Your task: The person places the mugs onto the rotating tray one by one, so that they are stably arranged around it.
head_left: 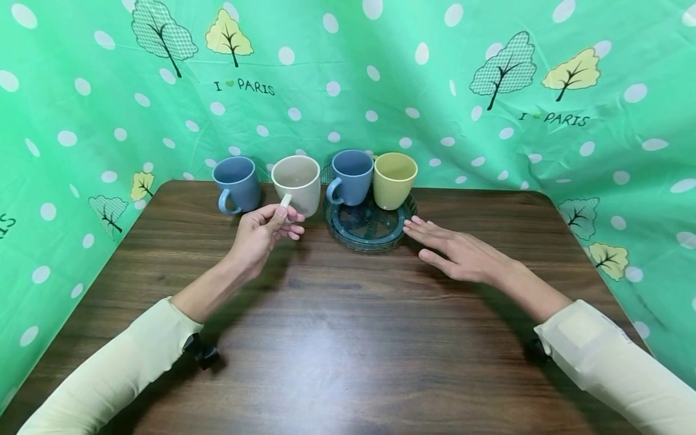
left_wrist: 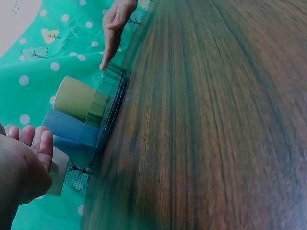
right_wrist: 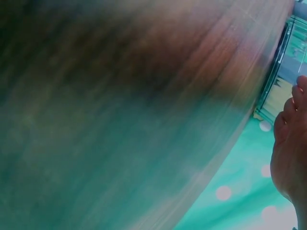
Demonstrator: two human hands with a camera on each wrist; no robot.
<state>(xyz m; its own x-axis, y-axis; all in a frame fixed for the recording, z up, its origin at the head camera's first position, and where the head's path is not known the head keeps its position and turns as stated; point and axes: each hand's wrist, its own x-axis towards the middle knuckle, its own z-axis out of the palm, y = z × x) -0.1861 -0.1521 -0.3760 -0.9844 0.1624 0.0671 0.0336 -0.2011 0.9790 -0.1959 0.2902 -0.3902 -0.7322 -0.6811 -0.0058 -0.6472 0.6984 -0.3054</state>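
My left hand (head_left: 262, 237) pinches the handle of a white mug (head_left: 298, 181), whose base seems slightly above the table, though I cannot tell for sure. Just right of it is a round, clear glass tray (head_left: 364, 232) with a raised rim. Inside the tray, at its back, stand a blue mug (head_left: 353, 178) and a yellow mug (head_left: 394, 181), side by side and upright. My right hand (head_left: 462, 251) lies with straight fingers, the fingertips at the tray's right rim. Another blue mug (head_left: 237, 184) stands left of the white one, its handle towards me.
The dark wooden table (head_left: 337, 338) stretches from the mugs towards me. Behind and beside it hangs a green curtain (head_left: 348, 72) with white dots and printed trees, close to the backs of the mugs.
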